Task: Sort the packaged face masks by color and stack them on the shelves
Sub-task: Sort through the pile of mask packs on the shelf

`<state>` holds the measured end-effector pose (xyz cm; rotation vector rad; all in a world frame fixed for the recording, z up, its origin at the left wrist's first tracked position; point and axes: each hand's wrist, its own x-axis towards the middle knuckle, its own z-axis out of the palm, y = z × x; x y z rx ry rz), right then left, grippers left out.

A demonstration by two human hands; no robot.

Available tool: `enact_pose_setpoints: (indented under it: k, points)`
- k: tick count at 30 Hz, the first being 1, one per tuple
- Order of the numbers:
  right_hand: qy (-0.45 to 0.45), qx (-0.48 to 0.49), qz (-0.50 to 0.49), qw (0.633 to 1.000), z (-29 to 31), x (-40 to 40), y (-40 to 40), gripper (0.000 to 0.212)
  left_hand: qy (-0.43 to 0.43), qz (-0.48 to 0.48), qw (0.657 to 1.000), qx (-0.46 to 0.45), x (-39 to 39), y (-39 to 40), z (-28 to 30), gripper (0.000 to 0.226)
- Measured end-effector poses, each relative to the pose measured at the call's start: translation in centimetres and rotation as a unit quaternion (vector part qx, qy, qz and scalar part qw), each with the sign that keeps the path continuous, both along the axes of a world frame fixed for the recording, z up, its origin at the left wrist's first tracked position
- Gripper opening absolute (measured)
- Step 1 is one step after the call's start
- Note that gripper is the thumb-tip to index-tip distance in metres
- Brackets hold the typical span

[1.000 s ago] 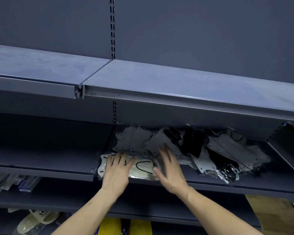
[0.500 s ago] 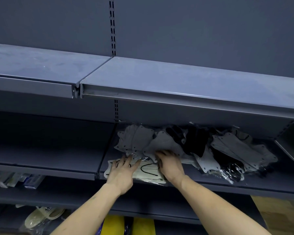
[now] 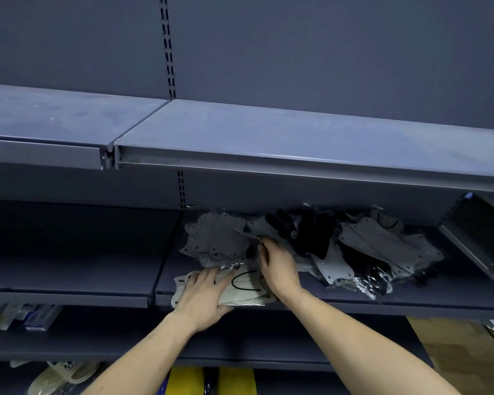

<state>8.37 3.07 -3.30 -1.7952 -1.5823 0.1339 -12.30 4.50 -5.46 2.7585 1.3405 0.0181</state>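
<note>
done: small cream packaged-mask stack [image 3: 240, 289] under my flat left hand [image 3: 204, 300] | right hand [image 3: 278, 269] pinching a pale packet | left: mixed black-and-grey mask heap [image 3: 354, 246] unsorted on grey metal shelf [image 3: 411, 295]

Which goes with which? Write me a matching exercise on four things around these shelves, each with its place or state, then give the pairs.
Things
1. left hand
2. right hand
3. black masks
4. top shelf

Place or state
A. bare, nothing on it
B. flat on the cream masks at the shelf's front edge
C. in the middle of the jumbled pile
D. fingers reaching into the pile, beside the grey masks

Pairs: 1-B, 2-D, 3-C, 4-A
</note>
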Motion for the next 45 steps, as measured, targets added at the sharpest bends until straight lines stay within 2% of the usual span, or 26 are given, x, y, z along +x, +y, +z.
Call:
enact_pose_setpoints:
  k: [3, 5, 10, 21, 24, 29, 32, 34, 36, 40, 43, 45]
  points:
    - [-0.02, -0.036, 0.025, 0.999, -0.3, 0.1, -0.3, 0.021, 0.037, 0.005, 0.999, -0.011, 0.2, 0.3, 0.0, 0.099]
    - [-0.04, -0.061, 0.049, 0.996, -0.7, 0.2, -0.5, 0.023, 0.03, 0.012, 0.999, 0.013, 0.2, 0.4, -0.2, 0.107]
    - [-0.078, -0.098, 0.081, 0.989, -1.3, -0.2, -1.0, 0.032, 0.015, 0.025, 0.997, 0.064, 0.6, 0.7, -0.6, 0.112]
    - [-0.118, -0.123, 0.075, 0.983, -2.2, -0.7, -1.3, 0.045, -0.005, 0.03, 0.998, 0.057, 1.3, -0.2, -0.7, 0.104]
    - [-0.129, -0.109, 0.067, 0.983, -2.3, -0.4, -1.4, 0.043, -0.003, 0.03, 0.998, 0.064, 1.2, -0.2, -1.1, 0.094]
    - [-0.189, -0.083, 0.028, 0.978, -1.7, -0.1, -0.9, 0.024, -0.013, 0.054, 0.995, 0.085, 1.2, -0.6, -1.0, 0.091]
    - [-0.259, -0.075, 0.038, 0.962, -0.9, 0.0, -0.4, 0.049, -0.024, 0.058, 0.992, 0.105, 1.3, -0.6, -0.8, 0.092]
    - [-0.301, -0.046, 0.059, 0.951, 0.0, 0.0, -0.1, 0.057, -0.032, 0.05, 0.992, 0.115, 1.4, -0.6, -0.5, 0.095]
    - [-0.334, -0.022, 0.062, 0.94, 0.7, 0.0, 0.5, 0.051, -0.041, 0.055, 0.99, 0.124, 1.6, -0.8, -0.1, 0.099]
    - [-0.338, -0.027, 0.097, 0.936, 2.4, 0.0, 1.2, 0.04, -0.047, 0.062, 0.985, 0.156, 1.7, -1.0, 0.3, 0.105]
    - [-0.32, -0.074, 0.134, 0.935, 2.9, 0.5, 1.4, 0.05, -0.048, 0.049, 0.988, 0.141, 1.9, -0.7, 0.4, 0.114]
    - [-0.337, -0.028, 0.127, 0.932, 2.6, 0.7, 1.6, 0.049, -0.06, 0.037, 0.99, 0.12, 1.9, -0.6, 0.3, 0.123]
